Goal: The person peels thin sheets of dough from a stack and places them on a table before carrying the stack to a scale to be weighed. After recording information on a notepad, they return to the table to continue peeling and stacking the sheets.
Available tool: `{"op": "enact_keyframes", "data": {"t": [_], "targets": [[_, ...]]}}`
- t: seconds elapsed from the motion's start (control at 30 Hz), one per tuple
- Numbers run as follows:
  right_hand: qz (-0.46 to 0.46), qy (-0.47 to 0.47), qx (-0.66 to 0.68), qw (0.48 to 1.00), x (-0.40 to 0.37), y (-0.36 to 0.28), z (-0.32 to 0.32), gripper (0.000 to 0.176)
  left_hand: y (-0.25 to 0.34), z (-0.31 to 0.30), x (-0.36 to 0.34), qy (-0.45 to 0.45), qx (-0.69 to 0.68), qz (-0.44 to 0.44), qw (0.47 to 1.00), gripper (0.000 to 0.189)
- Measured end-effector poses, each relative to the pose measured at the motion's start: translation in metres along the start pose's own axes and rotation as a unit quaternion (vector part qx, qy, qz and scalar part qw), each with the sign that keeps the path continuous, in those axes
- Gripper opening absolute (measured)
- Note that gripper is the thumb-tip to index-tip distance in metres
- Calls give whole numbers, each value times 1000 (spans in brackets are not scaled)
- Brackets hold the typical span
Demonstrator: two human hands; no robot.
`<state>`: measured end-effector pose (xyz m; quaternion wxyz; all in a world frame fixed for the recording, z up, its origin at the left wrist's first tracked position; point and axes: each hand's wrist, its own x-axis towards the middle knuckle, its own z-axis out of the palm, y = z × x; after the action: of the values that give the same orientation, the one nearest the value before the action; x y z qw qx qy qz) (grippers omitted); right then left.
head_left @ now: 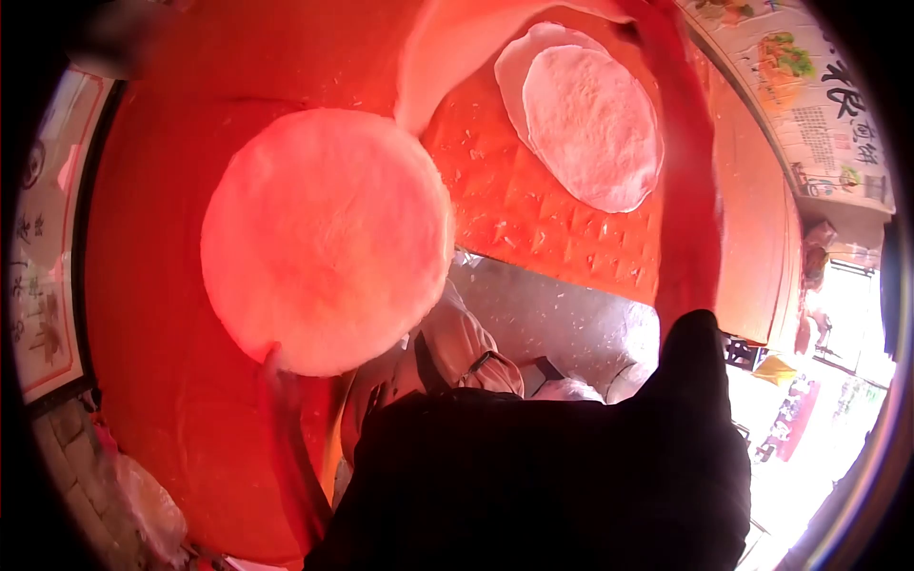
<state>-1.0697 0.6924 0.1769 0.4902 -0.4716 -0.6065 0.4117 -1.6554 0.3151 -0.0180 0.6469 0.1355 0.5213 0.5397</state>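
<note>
A large round stack of thin flatbread (328, 238) lies on the red-lit surface, left of the middle. At its lower edge are the blurred fingertips of my left hand (275, 358); how they are bent does not show. My right arm reaches up to the top edge of the view. There my right hand (640, 15), mostly cut off, is at the corner of a thin pale sheet (452, 57), which looks like a raised flatbread. Below that sheet, two overlapping smaller flatbreads (595, 124) rest on an orange quilted cover (533, 214).
Crumbs dot the quilted cover. Printed signboards with Chinese characters stand at the left (48, 238) and upper right (809, 105). Below the surface's edge a grey floor (552, 309) shows beside my dark clothing (552, 476). A clear plastic bag (152, 504) is at lower left.
</note>
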Motion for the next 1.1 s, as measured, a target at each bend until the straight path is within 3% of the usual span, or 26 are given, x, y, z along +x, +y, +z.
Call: {"op": "enact_keyframes", "data": {"t": [0.1, 0.17, 0.2, 0.3, 0.33, 0.37, 0.43, 0.5, 0.6, 0.67, 0.73, 0.83, 0.9, 0.97, 1.03, 1.1], "targets": [[0, 116, -149, 982, -24, 22, -71, 21, 1, 2, 2, 12, 8, 9, 1000, 31], [174, 274, -180, 929, -41, 49, -87, 20, 1, 6, 4, 18, 13, 14, 1000, 32], [145, 283, -201, 926, -56, 70, -92, 18, 1, 8, 5, 23, 16, 17, 999, 33], [60, 222, -370, 900, -85, 101, -22, 20, 2, 12, 6, 31, 25, 25, 999, 35], [-56, 93, -116, 987, -103, 115, 24, 21, 3, 14, 7, 33, 29, 28, 999, 35], [12, -6, -38, 999, -128, 129, 78, 25, 4, 16, 7, 36, 32, 33, 998, 36], [134, -161, 68, 975, -177, 103, 215, 34, 6, 19, 7, 37, 38, 47, 997, 38], [82, -288, -40, 953, -197, 13, 307, 46, 11, 27, 7, 37, 43, 77, 995, 40], [56, -356, -92, 928, -202, -3, 356, 44, 16, 52, 12, 38, 53, 134, 989, 43], [140, -330, 75, 930, -206, 29, 363, 33, 26, 74, 7, 38, 55, 139, 988, 45], [266, -341, 107, 895, -197, 13, 348, 31, 46, 99, -9, 29, 60, 110, 992, 46], [304, -340, 154, 877, -204, 22, 357, 27, 43, 90, -11, 41, 87, 79, 992, 45], [209, -276, 83, 934, -212, 23, 366, 22, 51, 97, -13, 95, 91, 38, 991, 43], [160, -274, 6, 948, -220, 23, 375, 21, 71, 139, -20, 141, 73, 23, 987, 40], [162, -335, -77, 925, -226, 16, 395, 24, 58, 125, -20, 114, 43, 66, 990, 38], [137, -373, -74, 915, -228, 8, 402, 27, 40, 89, -15, 84, 60, 80, 991, 38]]}}
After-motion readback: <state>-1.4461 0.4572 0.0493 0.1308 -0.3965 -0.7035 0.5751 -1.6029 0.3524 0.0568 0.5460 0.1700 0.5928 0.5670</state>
